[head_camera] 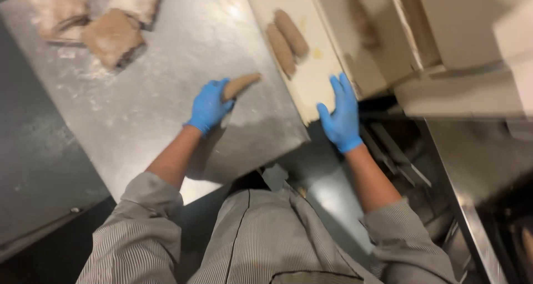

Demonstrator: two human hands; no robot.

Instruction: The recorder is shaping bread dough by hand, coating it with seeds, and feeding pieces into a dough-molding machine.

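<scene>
The left hand (209,106), in a blue glove, grips a brown dough roll (241,85) over the floured steel table (150,101). The right hand (340,116) is spread flat — empty — on the near end of a pale board (311,81), where two more rolls (287,40) lie side by side.

The left hand (210,106), in a blue glove, grips a brown dough roll (240,85) above the floured metal table (161,95). The right hand (340,116) lies open-fingered on the near end of a pale board (311,79) bearing two more rolls (286,40); dough slabs (94,18) sit at the table's far left corner
</scene>
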